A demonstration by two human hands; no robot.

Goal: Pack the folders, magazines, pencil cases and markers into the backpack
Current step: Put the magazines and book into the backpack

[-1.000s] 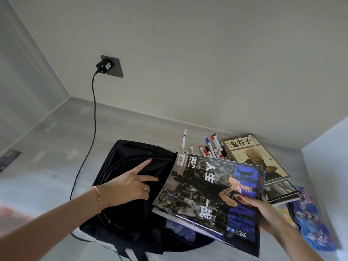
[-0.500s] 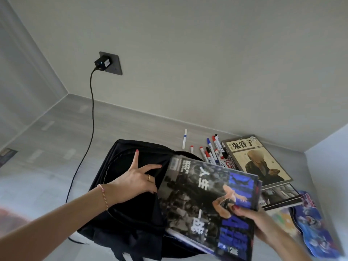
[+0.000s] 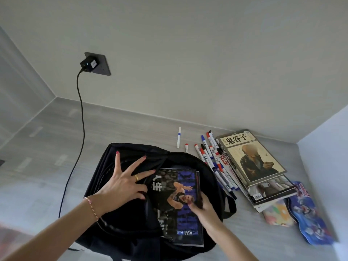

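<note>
A black backpack (image 3: 120, 228) lies open on the floor in front of me. My left hand (image 3: 124, 183) presses flat with spread fingers on its upper flap, holding the opening apart. My right hand (image 3: 202, 206) grips the right edge of a dark blue basketball magazine (image 3: 180, 219), which lies partly inside the bag's opening. Several markers (image 3: 212, 157) with red, blue and black caps lie to the right of the bag. A stack of magazines (image 3: 252, 162) sits beyond them. Two colourful pencil cases (image 3: 308, 213) lie at the far right.
A single white marker (image 3: 178, 137) lies apart near the wall. A black charger (image 3: 88, 63) is plugged into a wall socket, and its cable (image 3: 80, 125) runs down past the bag's left side. Walls close in behind and at the right.
My right hand has swung the magazine left and down into the backpack's opening. My left hand has spread wider on the flap.
</note>
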